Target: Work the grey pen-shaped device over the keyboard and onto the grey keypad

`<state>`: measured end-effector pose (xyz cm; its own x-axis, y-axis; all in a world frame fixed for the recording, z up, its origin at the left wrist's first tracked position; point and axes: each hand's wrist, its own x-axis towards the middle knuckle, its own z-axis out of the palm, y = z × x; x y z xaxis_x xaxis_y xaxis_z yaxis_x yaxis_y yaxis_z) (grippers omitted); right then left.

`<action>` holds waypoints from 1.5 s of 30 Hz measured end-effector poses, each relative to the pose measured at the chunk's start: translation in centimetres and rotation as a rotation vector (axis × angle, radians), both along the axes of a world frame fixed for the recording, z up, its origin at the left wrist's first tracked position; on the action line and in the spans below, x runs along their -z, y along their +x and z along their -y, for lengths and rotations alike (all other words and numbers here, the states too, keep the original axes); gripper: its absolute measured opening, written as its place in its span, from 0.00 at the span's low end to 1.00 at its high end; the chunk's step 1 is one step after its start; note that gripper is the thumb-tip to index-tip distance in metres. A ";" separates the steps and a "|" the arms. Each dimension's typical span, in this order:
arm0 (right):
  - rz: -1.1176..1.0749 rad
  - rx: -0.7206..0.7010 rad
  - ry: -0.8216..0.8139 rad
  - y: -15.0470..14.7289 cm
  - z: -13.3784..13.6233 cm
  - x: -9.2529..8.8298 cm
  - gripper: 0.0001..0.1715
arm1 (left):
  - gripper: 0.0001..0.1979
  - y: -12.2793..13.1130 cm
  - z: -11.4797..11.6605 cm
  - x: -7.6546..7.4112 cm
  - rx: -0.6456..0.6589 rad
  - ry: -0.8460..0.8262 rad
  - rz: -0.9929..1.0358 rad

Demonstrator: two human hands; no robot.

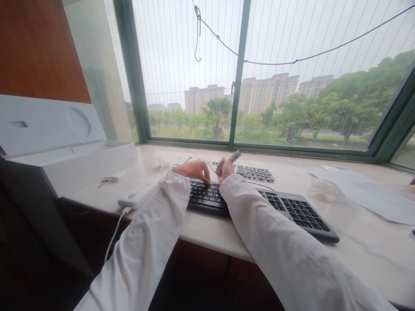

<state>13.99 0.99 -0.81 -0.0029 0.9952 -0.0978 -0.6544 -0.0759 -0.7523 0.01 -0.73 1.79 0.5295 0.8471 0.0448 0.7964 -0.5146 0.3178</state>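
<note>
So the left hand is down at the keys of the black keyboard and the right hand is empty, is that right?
Not quite: the head view shows the right hand gripping a slim grey object. The left hand is indeed down at the keys of the black keyboard.

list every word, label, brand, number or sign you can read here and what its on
No text is readable.
Black keyboard: any key legends or brand mark too small and blurred.
Black keys behind it: any legends too small.
Paper sheets: any print too blurred.
White device with cable: no readable marking.
</note>
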 end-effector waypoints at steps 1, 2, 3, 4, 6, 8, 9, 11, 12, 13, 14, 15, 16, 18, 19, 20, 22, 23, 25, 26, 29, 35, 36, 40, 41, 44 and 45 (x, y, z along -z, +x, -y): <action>-0.004 -0.008 -0.013 0.1 -0.2 0.2 0.20 | 0.14 0.0 0.0 0.0 -0.001 0.003 -0.003; -0.009 -0.016 -0.029 0.3 -0.3 0.5 0.20 | 0.14 0.1 0.0 0.0 -0.001 0.003 -0.004; -0.013 -0.023 -0.047 0.4 -0.4 0.7 0.20 | 0.14 0.1 0.0 0.0 -0.001 0.001 -0.004; -0.016 -0.032 -0.061 0.5 -0.5 0.8 0.20 | 0.14 0.1 0.0 0.0 0.001 -0.002 -0.003; -0.010 -0.049 -0.072 0.5 -0.6 1.1 0.20 | 0.14 0.1 0.1 0.0 0.005 -0.010 0.004; 0.005 -0.061 -0.062 0.3 -0.6 1.3 0.19 | 0.15 0.1 0.1 -0.1 0.008 -0.013 0.008; 0.012 -0.067 -0.057 0.2 -0.6 1.4 0.19 | 0.15 0.1 0.2 -0.1 0.010 -0.010 0.009; 0.027 -0.084 -0.056 0.0 -0.5 1.4 0.19 | 0.15 0.1 0.2 -0.1 0.012 0.001 0.006; 0.033 -0.093 -0.058 -0.1 -0.5 1.4 0.19 | 0.14 0.1 0.2 0.0 0.012 0.009 0.002; 0.036 -0.101 -0.059 -0.2 -0.5 1.4 0.19 | 0.14 0.1 0.1 0.0 0.013 0.017 -0.003; 0.037 -0.106 -0.060 -0.2 -0.5 1.5 0.19 | 0.14 0.1 0.1 0.0 0.013 0.022 -0.006; 0.040 -0.108 -0.061 -0.3 -0.5 1.5 0.19 | 0.14 0.0 0.0 0.0 0.016 0.022 -0.009; 0.043 -0.110 -0.061 -0.3 -0.5 1.5 0.19 | 0.14 0.0 -0.1 0.1 0.021 0.019 -0.009; 0.061 -0.120 -0.062 -0.3 -0.5 1.5 0.20 | 0.13 -0.1 -0.2 0.1 0.037 0.010 -0.006; 0.073 -0.125 -0.059 -0.3 -0.5 1.5 0.20 | 0.13 -0.1 -0.3 0.1 0.047 0.005 -0.005; 0.085 -0.125 -0.054 -0.4 -0.4 1.5 0.20 | 0.13 -0.1 -0.3 0.1 0.054 0.003 -0.004; 0.106 -0.112 -0.036 -0.4 -0.3 1.5 0.20 | 0.14 -0.1 -0.3 0.2 0.057 0.005 -0.005; 0.116 -0.103 -0.025 -0.5 -0.3 1.5 0.20 | 0.14 -0.1 -0.4 0.2 0.054 0.008 -0.008; 0.136 -0.089 -0.001 -0.6 -0.2 1.5 0.20 | 0.14 -0.2 -0.4 0.2 0.044 0.014 -0.014; 0.151 -0.085 0.007 -0.6 -0.2 1.6 0.20 | 0.15 -0.2 -0.4 0.2 0.040 0.016 -0.016; 0.215 -0.058 0.021 -0.9 -0.4 1.8 0.20 | 0.15 -0.2 -0.4 0.2 0.046 0.016 -0.019; 0.392 0.034 0.059 -1.7 -1.3 2.8 0.17 | 0.15 -0.4 -0.6 0.3 0.043 0.036 -0.020; 0.410 0.047 0.061 -1.8 -1.4 2.9 0.17 | 0.15 -0.4 -0.6 0.3 0.038 0.032 -0.013; 0.424 0.064 0.028 -1.9 -1.8 3.1 0.14 | 0.16 -0.5 -0.7 0.5 0.015 0.000 0.019; 0.423 0.063 0.019 -1.9 -1.9 3.1 0.14 | 0.16 -0.5 -0.7 0.6 0.010 -0.006 0.025; 0.427 0.062 0.000 -1.9 -2.3 3.3 0.14 | 0.16 -0.6 -0.7 0.7 -0.005 -0.023 0.042; 0.429 0.061 -0.004 -1.9 -2.4 3.3 0.14 | 0.16 -0.6 -0.7 0.7 -0.008 -0.030 0.047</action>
